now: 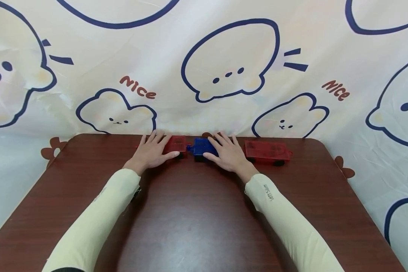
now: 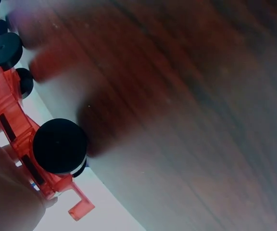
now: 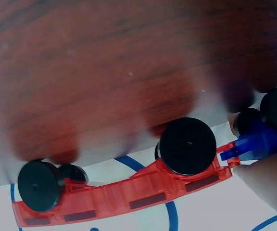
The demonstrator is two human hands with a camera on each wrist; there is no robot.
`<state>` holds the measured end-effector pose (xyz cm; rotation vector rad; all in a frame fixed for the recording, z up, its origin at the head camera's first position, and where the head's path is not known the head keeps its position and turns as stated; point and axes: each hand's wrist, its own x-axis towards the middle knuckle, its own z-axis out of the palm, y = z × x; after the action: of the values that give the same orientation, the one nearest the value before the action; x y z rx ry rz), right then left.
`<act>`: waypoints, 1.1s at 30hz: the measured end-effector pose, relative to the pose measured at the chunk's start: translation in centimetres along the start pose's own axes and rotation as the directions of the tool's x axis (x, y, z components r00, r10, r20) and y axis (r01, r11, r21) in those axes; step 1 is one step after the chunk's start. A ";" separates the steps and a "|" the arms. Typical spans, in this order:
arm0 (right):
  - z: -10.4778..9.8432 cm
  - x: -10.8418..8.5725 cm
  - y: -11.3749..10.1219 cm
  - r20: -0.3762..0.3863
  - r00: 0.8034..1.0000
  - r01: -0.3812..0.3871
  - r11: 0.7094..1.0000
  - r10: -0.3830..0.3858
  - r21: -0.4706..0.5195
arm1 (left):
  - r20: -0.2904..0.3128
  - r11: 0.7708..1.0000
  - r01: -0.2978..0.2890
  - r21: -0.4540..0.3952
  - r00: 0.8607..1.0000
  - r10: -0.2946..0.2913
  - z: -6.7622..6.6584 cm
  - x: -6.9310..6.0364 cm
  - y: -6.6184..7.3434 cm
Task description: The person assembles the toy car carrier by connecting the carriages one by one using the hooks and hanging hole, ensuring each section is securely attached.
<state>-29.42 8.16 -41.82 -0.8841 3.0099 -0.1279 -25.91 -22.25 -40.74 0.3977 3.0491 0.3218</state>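
Three translucent toy train cars stand in a row along the table's far edge. The left one, a red car (image 1: pixel 177 144), lies partly under my left hand (image 1: pixel 150 153), its fingers spread straight over it and the thumb along its near side. My right hand (image 1: pixel 229 154) rests on the blue car (image 1: pixel 201 147) in the middle, fingers extended and covering its right part. To the right is another red car (image 1: pixel 268 151), near that hand. Black wheels (image 2: pixel 60 146) show in the left wrist view. A blue link (image 3: pixel 232 153) meets the red car's end in the right wrist view.
The brown wooden table (image 1: pixel 190 219) reaches back to a white cloth (image 1: pixel 170 49) printed with cartoon animals, which hangs right behind the cars. A red hook (image 2: pixel 82 208) juts from the left car's outer end.
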 end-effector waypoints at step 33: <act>0.4 1.3 -1.5 0.059 0.998 0.034 0.988 -0.025 -0.153 | 0.026 0.997 -0.018 0.076 1.000 0.016 0.7 1.6 0.0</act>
<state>-29.70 6.12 -42.09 -0.9265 2.9862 0.1294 -27.36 -21.66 -41.48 0.4292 3.0419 0.1996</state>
